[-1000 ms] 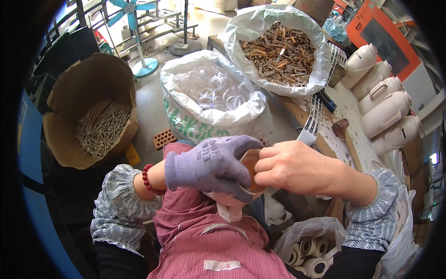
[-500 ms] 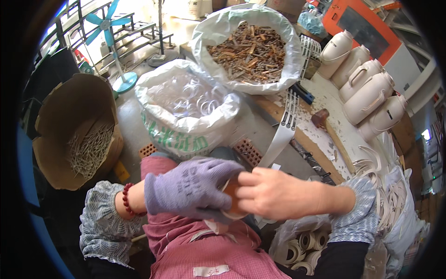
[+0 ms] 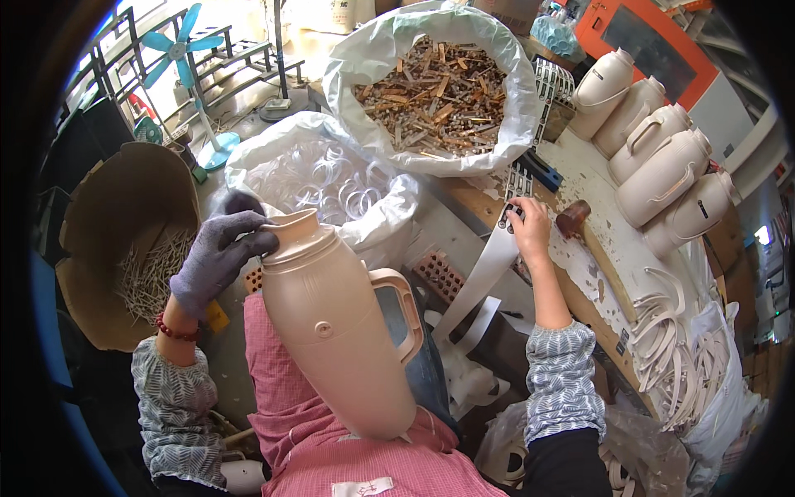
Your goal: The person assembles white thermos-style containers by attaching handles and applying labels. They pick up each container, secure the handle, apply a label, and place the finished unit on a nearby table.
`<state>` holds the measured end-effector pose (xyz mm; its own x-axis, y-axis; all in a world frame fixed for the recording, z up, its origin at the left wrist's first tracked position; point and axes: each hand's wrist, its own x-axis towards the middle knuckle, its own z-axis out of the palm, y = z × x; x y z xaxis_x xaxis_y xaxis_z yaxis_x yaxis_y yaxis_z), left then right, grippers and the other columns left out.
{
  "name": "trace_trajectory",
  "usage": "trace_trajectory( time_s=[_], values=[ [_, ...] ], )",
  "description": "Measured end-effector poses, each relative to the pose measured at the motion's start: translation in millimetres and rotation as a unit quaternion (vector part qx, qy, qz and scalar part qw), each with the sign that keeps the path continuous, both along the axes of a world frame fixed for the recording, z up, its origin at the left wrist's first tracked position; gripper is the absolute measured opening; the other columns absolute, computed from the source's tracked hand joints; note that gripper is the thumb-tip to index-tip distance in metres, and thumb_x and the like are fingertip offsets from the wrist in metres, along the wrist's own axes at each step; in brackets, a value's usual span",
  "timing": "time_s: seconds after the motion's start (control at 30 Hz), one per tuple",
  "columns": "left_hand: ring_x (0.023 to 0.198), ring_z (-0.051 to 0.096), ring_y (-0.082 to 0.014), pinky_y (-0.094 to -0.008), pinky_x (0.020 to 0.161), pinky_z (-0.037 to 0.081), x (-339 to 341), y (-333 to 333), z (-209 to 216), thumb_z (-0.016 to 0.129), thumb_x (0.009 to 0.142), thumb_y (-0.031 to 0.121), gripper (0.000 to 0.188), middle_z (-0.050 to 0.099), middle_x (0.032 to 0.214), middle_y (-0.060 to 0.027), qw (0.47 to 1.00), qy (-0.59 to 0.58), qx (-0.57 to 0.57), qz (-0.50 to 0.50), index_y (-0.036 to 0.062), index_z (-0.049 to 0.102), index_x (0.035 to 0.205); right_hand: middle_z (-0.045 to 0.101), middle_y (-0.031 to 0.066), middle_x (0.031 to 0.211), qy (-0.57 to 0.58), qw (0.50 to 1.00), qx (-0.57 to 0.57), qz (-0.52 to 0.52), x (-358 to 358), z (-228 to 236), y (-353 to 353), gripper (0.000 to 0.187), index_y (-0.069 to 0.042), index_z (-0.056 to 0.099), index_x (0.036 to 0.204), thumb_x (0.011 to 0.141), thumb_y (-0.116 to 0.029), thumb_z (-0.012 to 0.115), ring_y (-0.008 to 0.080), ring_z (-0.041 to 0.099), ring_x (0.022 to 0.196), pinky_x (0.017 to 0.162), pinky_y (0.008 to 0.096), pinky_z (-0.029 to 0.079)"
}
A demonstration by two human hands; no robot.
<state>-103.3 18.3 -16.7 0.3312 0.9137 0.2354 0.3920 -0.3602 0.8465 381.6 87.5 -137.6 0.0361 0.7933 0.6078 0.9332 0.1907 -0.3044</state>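
A beige vacuum jug (image 3: 327, 331) stands tilted on my lap, its open mouth up and its handle to the right. At its rim is my left hand (image 3: 217, 258), in a grey-purple knit glove, with thumb and fingers closed on the edge of the mouth. My bare right hand (image 3: 530, 232) is out over the bench edge. Its fingers pinch the slotted far end of a long white strip (image 3: 476, 277), by small dark pieces; exactly what lies between the fingertips is partly hidden.
Several similar jugs (image 3: 662, 182) line the bench at right. Nearby lie a mallet (image 3: 592, 240) and white plastic handles (image 3: 671, 356). Ahead stand a sack of clear rings (image 3: 319, 178) and a sack of brown scraps (image 3: 439, 99). At left are a cardboard box (image 3: 108, 199) and a fan (image 3: 186, 58).
The hands have parted from over my lap. The jug now stands in view with the left hand at its rim, and the right hand has reached forward to the white strip.
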Motion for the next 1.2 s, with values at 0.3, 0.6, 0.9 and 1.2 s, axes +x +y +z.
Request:
trace_trajectory(
  time_s=[0.3,0.6,0.9,1.2],
  values=[
    [0.074,0.061,-0.0274,-0.0367,0.069,0.048,1.6,24.8,-16.7,0.062,0.092,0.032,0.030,0.063,0.081,-0.0149,0.945,0.273,0.098,0.153,0.0033,0.065,0.085,0.066,0.0034,0.091,-0.179,0.978,0.038,-0.102,-5.8,-0.1,-20.9,0.024,-0.016,0.064,0.097,0.076,-0.019,0.074,0.0239,0.061,0.092,0.081,0.0429,0.042],
    [0.094,0.063,-0.0278,-0.0383,0.079,0.052,-25.1,39.5,-82.9,0.069,0.085,0.037,0.034,0.064,0.104,-0.0151,0.968,0.099,-0.002,0.231,0.0076,0.068,0.104,0.061,0.0058,0.109,0.216,0.952,-0.135,0.167,-161.2,9.5,-91.4,0.007,-0.008,0.067,0.081,0.077,-0.008,0.073,0.0220,0.051,0.110,0.097,0.0371,0.040],
    [0.138,0.034,-0.0320,-0.0403,0.111,0.033,-31.1,-29.8,-130.5,0.071,0.079,0.001,0.048,0.035,0.149,-0.0167,0.982,0.041,0.141,0.115,0.0151,0.064,0.124,0.055,0.0037,0.110,0.589,0.695,-0.281,0.302,-288.9,-44.9,-109.4,0.013,-0.005,0.068,0.083,0.084,-0.016,0.073,0.0144,0.045,0.109,0.096,0.0305,0.036],
    [0.141,0.029,-0.0334,-0.0435,0.112,0.030,-36.2,-23.7,-126.9,0.076,0.078,0.013,0.048,0.032,0.150,-0.0178,0.987,0.059,0.122,0.083,0.0115,0.063,0.125,0.054,0.0025,0.103,0.538,0.744,-0.280,0.279,-297.2,-40.2,-100.7,0.013,-0.005,0.068,0.083,0.082,-0.016,0.074,0.0154,0.044,0.107,0.095,0.0300,0.035]
  ],
)
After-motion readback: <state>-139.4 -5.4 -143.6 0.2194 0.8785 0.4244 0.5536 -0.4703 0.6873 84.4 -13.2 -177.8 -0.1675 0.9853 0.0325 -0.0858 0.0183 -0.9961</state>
